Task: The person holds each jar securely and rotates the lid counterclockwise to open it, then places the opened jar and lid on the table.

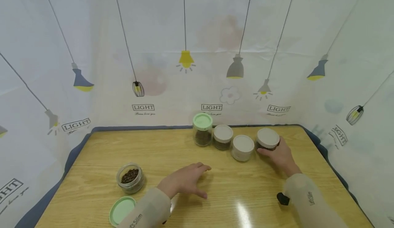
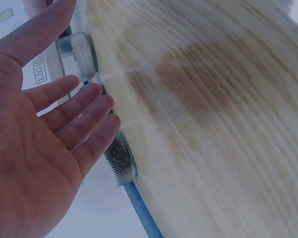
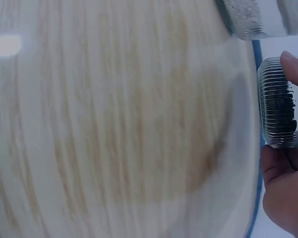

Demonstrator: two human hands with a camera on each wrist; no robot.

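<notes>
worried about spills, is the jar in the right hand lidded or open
Lidded: in the head view, a white lid tops the jar the right hand grips. How tightly, I cannot tell.

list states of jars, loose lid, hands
Clear glass jar of brown beans: open
Round green lid: loose
Green-lidded clear glass jar: closed
Left white-lidded clear glass jar: closed
Middle white-lidded jar: closed
Right white-lidded jar: closed
Right hand: gripping that jar
Left hand: empty

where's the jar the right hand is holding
In the head view, the held jar is at the back right of the table, in the right hand, just right of another white-lidded jar.
</notes>
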